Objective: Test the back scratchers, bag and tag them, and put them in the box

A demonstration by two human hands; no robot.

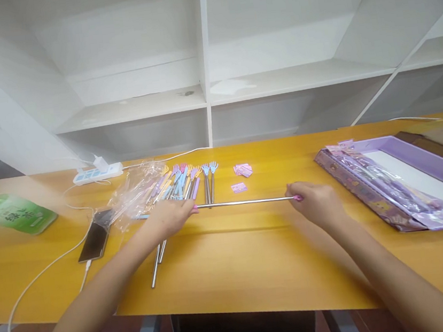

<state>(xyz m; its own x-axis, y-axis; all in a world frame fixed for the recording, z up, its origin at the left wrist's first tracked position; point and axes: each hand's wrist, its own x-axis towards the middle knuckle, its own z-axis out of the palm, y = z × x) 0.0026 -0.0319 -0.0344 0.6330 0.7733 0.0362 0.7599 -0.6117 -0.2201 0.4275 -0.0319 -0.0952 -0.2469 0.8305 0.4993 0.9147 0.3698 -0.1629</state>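
A telescopic back scratcher (246, 202) is stretched out level between my hands, its metal rod pulled long above the table. My left hand (170, 218) is closed round its pink handle end. At the other end, my right hand (318, 201) grips the pink head, most of which the fingers hide. Behind my left hand lies a pile of back scratchers (182, 177) with claw heads in yellow, blue, purple and pink. Two blue-headed ones (210, 175) rest slightly apart from the pile. Metal rods (156, 268) stick out below my left wrist.
Small pink cards (243, 170) lie beyond the rod. A purple display box (393, 182) holding packaged items stands at right. On the left are clear plastic bags (128, 193), a phone (96, 238) on a cable, a green bottle (17, 212) and a power strip (99, 173). White shelves (207, 81) rise behind.
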